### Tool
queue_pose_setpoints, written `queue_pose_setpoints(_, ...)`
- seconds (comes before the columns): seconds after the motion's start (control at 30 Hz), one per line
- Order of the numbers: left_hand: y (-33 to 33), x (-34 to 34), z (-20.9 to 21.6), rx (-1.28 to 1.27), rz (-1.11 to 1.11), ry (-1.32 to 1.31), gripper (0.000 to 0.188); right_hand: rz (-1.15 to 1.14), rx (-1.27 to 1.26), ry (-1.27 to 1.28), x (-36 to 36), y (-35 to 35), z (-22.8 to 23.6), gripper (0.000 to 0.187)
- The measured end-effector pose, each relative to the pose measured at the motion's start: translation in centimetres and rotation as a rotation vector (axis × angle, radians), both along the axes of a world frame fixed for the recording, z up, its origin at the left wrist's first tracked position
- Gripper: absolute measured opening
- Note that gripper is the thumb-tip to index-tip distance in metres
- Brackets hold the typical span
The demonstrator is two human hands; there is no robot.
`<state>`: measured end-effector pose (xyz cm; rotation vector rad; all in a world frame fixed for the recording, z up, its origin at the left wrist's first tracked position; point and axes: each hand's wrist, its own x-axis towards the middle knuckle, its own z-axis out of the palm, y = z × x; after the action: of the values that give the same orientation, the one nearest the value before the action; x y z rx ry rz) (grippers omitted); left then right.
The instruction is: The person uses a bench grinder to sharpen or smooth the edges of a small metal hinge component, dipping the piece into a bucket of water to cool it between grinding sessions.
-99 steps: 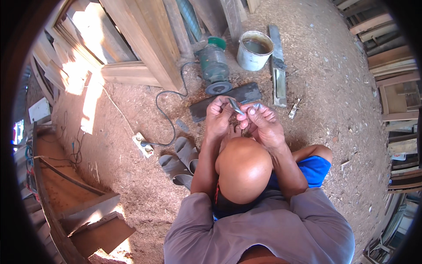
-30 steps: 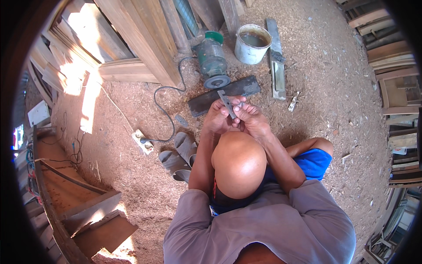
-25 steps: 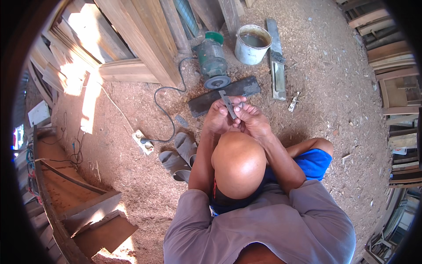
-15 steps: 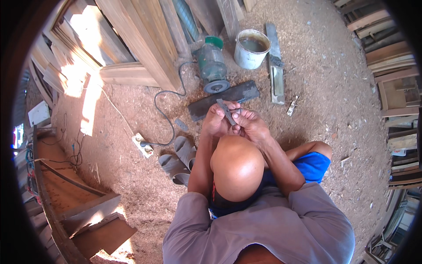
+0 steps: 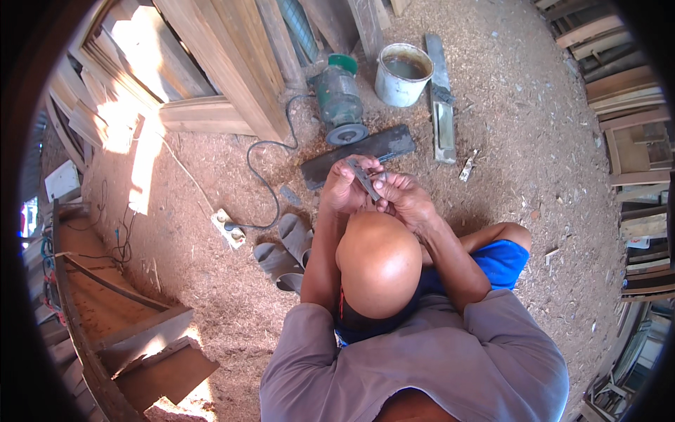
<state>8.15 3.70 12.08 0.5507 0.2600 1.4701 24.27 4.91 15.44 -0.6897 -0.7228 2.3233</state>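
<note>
Pinching a narrow, flat, dark grey metal piece [image 5: 363, 177] in my left hand [image 5: 339, 188], I hold it just beyond my bare raised knee [image 5: 380, 264], tilted with its far end leaning left; I judge it is angled this way so I can see along its face. The left grip is clamped on it, thumb and fingers closed down to about the metal's own thickness. My right hand [image 5: 409, 202] is at the near end, thumb against or just beside the metal; its fingers bunch together, but they overlap, so I cannot tell whether that grip clamps the piece or only steadies it. My forearms flank the knee, probably for steadiness. Beyond my hands, a long black board [image 5: 387, 146] lies on the ground in front of a worn green bench grinder [image 5: 337, 98], its round grey wheel facing me, seemingly within easy reach. A stained white bucket [image 5: 402, 90] of murky liquid stands near a pale rectangular block [image 5: 444, 126] on a grey plank [image 5: 437, 63], perhaps so the liquid is handy.
</note>
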Motion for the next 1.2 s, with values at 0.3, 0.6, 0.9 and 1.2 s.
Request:
queue_pose_setpoints(0.3, -0.1, 0.8, 0.8, -0.052, -0.005, 0.021, 0.047, -0.020, 0.007, -0.033, 0.7, 0.2, 0.4, 0.012)
queue_pose_setpoints(0.6, -1.5, -0.2, 0.4, -0.181, 0.431, 0.778, 0.025, -0.074, 0.586, -0.765, 0.7, 0.3, 0.4, 0.018)
queue_pose_setpoints(0.9, -2.4, -0.4, 1.6, -0.290, 0.325, 0.696, 0.020, 0.024, 0.628, -0.588, 0.9, 0.1, -0.1, 0.017)
queue_pose_setpoints(1.2, -2.9, -0.4, 1.3, -0.339, 0.333, 0.649, 0.017, 0.059, 0.646, -0.612, 0.7, 0.5, -0.8, 0.016)
